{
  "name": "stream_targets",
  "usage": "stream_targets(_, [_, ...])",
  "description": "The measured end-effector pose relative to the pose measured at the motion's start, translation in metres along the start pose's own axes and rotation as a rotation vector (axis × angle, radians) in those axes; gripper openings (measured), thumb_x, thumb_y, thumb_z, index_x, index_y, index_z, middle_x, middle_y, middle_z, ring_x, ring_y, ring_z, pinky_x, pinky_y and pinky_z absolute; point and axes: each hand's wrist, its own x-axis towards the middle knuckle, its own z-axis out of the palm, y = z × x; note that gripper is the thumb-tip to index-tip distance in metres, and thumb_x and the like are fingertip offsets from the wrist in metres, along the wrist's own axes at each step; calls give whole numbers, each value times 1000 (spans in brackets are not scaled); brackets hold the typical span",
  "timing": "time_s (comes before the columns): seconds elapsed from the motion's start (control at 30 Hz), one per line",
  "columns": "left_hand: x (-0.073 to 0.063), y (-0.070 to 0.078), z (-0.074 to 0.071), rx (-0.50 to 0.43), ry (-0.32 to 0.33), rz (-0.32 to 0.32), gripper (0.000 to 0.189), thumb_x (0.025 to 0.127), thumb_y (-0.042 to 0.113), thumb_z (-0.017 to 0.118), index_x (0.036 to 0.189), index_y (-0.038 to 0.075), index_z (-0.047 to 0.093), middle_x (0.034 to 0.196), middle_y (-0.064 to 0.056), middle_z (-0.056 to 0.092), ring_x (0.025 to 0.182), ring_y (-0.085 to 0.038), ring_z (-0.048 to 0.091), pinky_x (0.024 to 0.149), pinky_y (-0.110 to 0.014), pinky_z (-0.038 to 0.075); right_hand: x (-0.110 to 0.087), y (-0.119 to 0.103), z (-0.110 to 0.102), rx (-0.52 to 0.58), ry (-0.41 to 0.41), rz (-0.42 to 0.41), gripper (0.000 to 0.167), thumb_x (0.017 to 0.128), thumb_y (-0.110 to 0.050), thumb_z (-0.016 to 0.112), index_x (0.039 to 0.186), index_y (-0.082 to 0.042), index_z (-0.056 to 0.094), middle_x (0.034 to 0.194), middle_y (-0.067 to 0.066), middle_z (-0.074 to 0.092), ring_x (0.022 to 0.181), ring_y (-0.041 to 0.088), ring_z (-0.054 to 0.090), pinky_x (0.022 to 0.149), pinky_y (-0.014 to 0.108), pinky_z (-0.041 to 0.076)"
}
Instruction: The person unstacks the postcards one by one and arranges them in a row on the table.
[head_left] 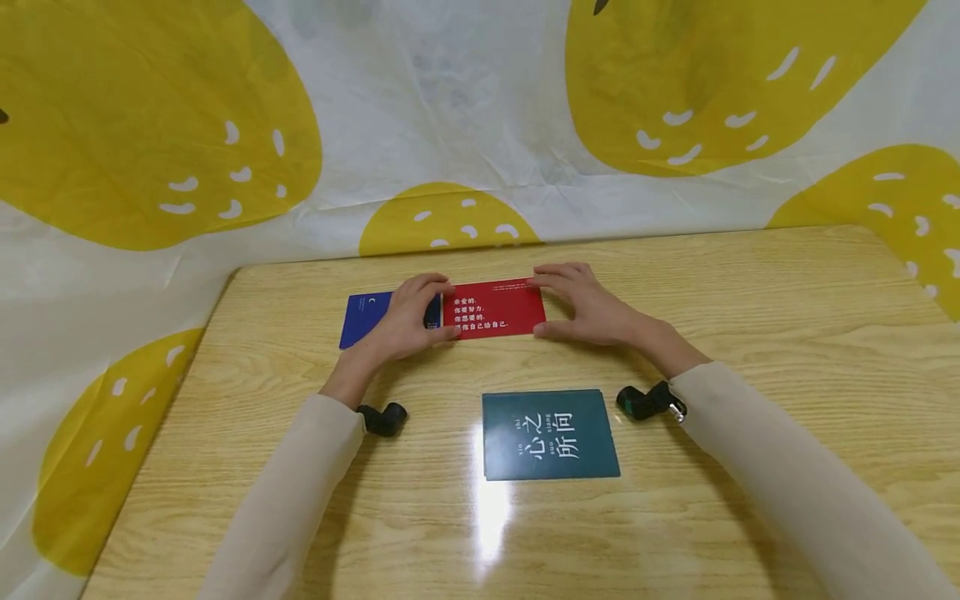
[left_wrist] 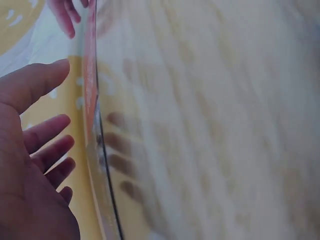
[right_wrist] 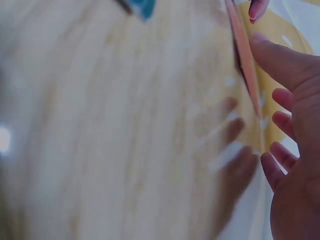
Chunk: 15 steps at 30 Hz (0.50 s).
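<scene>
A red card (head_left: 495,308) with white writing lies flat toward the back of the table. At its left end is my left hand (head_left: 408,321), thumb and fingers spread around the corners and partly covering the blue card (head_left: 363,315) beside it. My right hand (head_left: 588,308) is at the red card's right end, fingertips at its upper and lower corners. Both wrist views show the fingers of the left hand (left_wrist: 35,125) and right hand (right_wrist: 295,125) apart and loosely bent; contact with the card is hard to tell. Nearer me lies a dark green card stack (head_left: 551,435) with white writing.
The wooden table (head_left: 787,333) has a cloth with yellow fruit shapes (head_left: 465,100) hanging behind it. Black wrist devices (head_left: 386,419) show at the cuffs. Light glares off the tabletop left of the green cards.
</scene>
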Motion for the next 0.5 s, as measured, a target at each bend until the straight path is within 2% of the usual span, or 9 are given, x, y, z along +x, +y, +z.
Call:
stream_targets(0.23, [-5, 6, -7, -52, 32, 33, 64, 84, 30, 70, 137, 5, 46, 147, -8, 35, 139, -26, 23, 113, -49, 17, -9, -8, -15, 19, 77, -6, 73, 78, -36, 78, 138, -9, 49, 145, 9, 41, 132, 29, 27, 105, 50, 32])
stream_targets(0.5, [-24, 19, -3, -147, 101, 107, 67, 83, 24, 73, 137, 1, 43, 146, -12, 36, 136, -28, 28, 109, -50, 26, -34, -20, -24, 50, 144, -74, 71, 78, -32, 79, 137, -7, 50, 142, 9, 44, 132, 29, 30, 103, 53, 31])
